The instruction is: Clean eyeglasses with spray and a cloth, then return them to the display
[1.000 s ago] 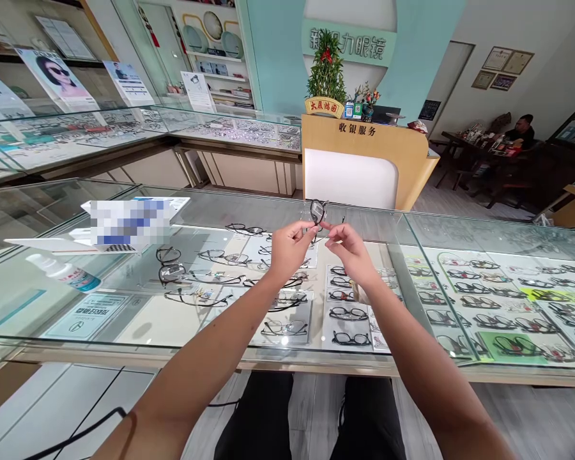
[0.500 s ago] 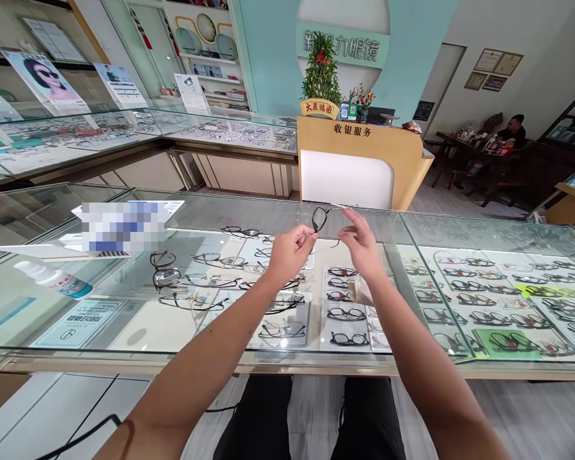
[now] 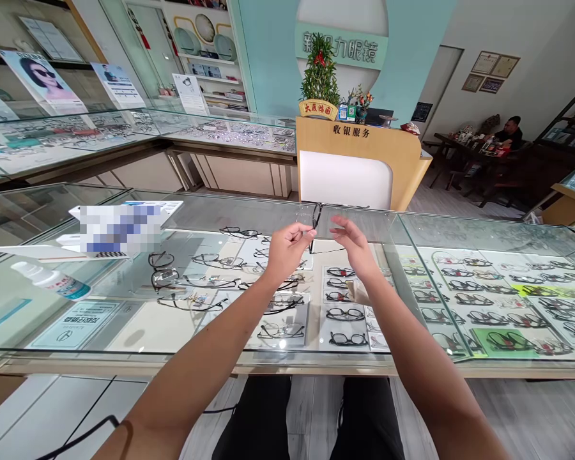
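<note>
head view, the only one: holding a pair of black-rimmed glasses [image 3: 317, 218] up in the left hand [image 3: 290, 248], pinched between thumb and fingertips at the lower part of the rim, front nearly edge-on to the camera, arms apparently unfolded and pointing right. held there above the far part of the glass-topped desk [image 3: 86, 365], on the near side of the wooden cash desk [image 3: 359, 167]. right hand [image 3: 352, 241] just to the right of the front, thumb and fingers parted, grasping nothing that shows; cannot tell whether touching the thin lower arm of the glasses. below the right wrist, a beige patch [image 3: 358, 292], too unclear to name or place.

to the left on the desk, a spray bottle [image 3: 52, 281], and farther off a white box [image 3: 119, 227], mostly blurred over. between the forearms, rows of display glasses [image 3: 345, 314], with more to the right.

by the look of it, midway through checking or adjusting the glasses by hand. for the next move, probably best to steady the left pinch, line up the right fingertips with one arm and close lightly, clear of the lenses, without twisting the rim.
</note>
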Demonstrator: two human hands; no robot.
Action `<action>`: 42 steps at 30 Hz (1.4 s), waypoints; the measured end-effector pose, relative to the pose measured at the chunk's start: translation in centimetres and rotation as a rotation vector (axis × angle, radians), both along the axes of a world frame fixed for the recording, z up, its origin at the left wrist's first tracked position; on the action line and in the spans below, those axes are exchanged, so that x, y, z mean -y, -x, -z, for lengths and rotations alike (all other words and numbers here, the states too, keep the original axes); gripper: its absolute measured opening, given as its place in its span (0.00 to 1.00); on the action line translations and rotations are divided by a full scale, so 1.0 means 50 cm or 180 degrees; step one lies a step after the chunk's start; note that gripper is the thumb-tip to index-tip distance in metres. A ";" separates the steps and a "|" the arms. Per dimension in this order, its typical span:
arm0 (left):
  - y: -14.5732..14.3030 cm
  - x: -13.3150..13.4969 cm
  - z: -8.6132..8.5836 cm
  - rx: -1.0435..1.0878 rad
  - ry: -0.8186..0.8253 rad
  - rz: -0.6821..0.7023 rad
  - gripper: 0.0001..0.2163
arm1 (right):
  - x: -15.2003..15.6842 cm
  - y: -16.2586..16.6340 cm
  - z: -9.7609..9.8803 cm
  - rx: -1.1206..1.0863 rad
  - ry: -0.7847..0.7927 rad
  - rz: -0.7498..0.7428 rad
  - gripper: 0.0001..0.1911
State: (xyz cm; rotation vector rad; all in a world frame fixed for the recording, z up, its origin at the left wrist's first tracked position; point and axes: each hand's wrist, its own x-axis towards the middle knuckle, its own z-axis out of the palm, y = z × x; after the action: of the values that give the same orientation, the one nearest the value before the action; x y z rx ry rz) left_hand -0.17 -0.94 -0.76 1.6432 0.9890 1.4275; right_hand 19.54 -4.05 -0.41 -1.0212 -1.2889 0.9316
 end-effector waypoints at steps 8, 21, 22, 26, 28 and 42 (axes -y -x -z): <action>-0.001 0.002 -0.012 0.0553 0.0302 0.0089 0.17 | -0.001 -0.003 0.004 0.0192 0.0170 -0.0028 0.24; -0.008 0.005 0.004 0.0307 0.0554 0.0615 0.20 | 0.005 0.024 0.018 0.0911 -0.0581 -0.0098 0.19; -0.008 0.005 0.006 0.0240 0.0518 0.0651 0.21 | 0.004 0.022 0.017 0.0921 -0.0585 -0.0059 0.18; -0.009 0.021 0.008 -0.0231 0.0081 0.0663 0.21 | -0.001 0.008 0.018 0.0894 -0.0678 0.0278 0.14; -0.008 0.032 -0.001 -0.0406 -0.0246 0.0541 0.19 | -0.003 -0.001 0.020 0.0949 -0.0723 0.0448 0.15; 0.407 0.143 -0.034 -0.0204 -0.0784 -0.1924 0.14 | -0.010 -0.041 0.034 0.1250 -0.0658 0.1033 0.19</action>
State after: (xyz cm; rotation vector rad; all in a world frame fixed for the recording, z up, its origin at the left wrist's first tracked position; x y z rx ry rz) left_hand -20.51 -8.08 0.96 1.6414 1.4798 1.9627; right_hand 21.59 -3.52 -2.11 -1.2411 -1.4492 0.3512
